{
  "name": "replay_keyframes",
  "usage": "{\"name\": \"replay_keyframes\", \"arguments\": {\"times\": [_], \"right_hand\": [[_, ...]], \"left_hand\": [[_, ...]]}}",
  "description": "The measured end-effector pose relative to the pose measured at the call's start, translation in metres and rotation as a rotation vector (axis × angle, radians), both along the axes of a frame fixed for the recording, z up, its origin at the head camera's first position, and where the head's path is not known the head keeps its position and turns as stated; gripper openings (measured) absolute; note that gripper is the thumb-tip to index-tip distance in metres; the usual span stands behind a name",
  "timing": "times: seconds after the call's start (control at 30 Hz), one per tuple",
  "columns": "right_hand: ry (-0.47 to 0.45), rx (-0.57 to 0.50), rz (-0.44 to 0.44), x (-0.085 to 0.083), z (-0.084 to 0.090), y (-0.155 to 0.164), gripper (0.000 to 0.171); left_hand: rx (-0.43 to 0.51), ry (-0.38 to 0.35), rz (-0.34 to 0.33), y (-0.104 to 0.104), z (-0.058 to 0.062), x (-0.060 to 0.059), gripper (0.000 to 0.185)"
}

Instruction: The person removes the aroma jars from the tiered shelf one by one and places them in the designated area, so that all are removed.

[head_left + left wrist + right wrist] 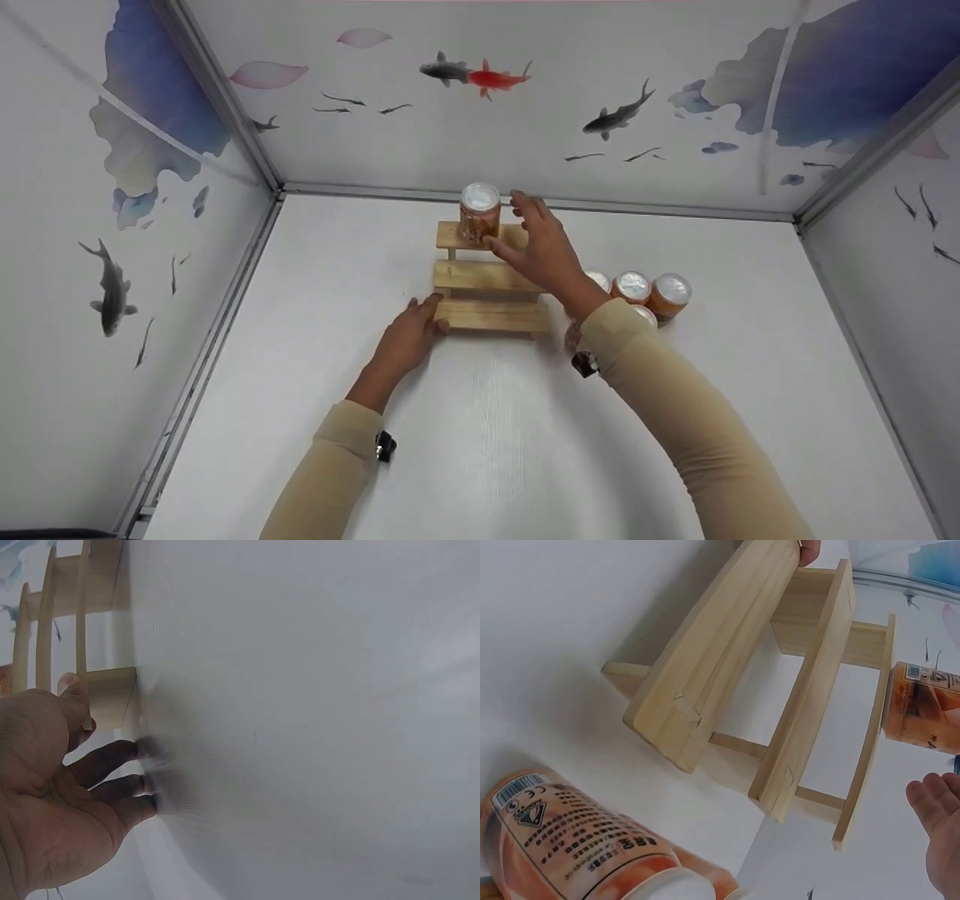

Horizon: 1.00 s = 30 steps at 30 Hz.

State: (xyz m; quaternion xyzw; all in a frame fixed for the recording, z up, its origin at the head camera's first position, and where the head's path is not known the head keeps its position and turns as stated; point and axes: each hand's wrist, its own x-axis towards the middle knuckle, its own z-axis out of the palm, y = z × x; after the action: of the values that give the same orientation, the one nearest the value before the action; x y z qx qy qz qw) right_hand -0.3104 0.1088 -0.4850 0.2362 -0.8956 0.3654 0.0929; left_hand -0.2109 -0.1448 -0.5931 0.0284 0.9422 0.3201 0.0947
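Note:
A three-step wooden rack (pixel 487 315) stands on the white table. One orange-labelled jar with a pale lid (pixel 480 214) is upright on its top step, toward the left end. Beside this jar my right hand (pixel 544 247) is spread, thumb and fingers apart; in the right wrist view a gap shows between the fingers (pixel 937 802) and the jar (pixel 926 705). My left hand (pixel 409 334) grips the left end of the lowest step with thumb and forefinger. Its other fingers (pixel 120 784) reach down to the tabletop.
Several more jars of the same kind (pixel 670 294) are grouped right of the rack, partly hidden by my right forearm. White panels with painted fish (pixel 491 77) enclose the table (pixel 337 262) at the back and both sides.

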Motion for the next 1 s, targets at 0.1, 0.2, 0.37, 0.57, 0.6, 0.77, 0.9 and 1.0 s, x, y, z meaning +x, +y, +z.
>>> {"name": "replay_keyframes", "arguments": {"times": [0.1,0.2,0.37,0.57,0.6,0.77,0.9,1.0], "right_hand": [[-0.014,0.002,-0.01,-0.002,-0.001,-0.006,0.087],[-0.031,0.001,-0.015,-0.004,-0.002,-0.01,0.091],[-0.055,-0.008,-0.021,-0.006,-0.005,-0.018,0.095],[-0.07,-0.008,-0.023,-0.007,-0.004,-0.028,0.094],[-0.07,-0.012,-0.022,-0.008,-0.004,-0.029,0.093],[-0.078,-0.018,-0.035,-0.011,-0.002,-0.034,0.092],[-0.088,-0.038,-0.038,-0.013,0.0,-0.037,0.09],[-0.098,-0.058,-0.033,-0.015,0.002,-0.039,0.087]], "left_hand": [[-0.002,0.066,-0.025,-0.004,-0.015,-0.004,0.059],[-0.005,0.088,-0.033,-0.004,-0.017,-0.004,0.056],[-0.008,0.039,-0.02,-0.001,-0.009,0.0,0.055],[0.012,0.023,-0.014,-0.002,-0.008,0.0,0.058],[0.014,0.022,-0.011,-0.002,-0.007,0.0,0.058],[0.016,0.008,0.002,-0.001,-0.005,0.001,0.06],[0.023,0.002,0.004,-0.001,-0.004,0.001,0.06],[0.044,0.009,-0.001,-0.003,-0.006,-0.002,0.06]]}}
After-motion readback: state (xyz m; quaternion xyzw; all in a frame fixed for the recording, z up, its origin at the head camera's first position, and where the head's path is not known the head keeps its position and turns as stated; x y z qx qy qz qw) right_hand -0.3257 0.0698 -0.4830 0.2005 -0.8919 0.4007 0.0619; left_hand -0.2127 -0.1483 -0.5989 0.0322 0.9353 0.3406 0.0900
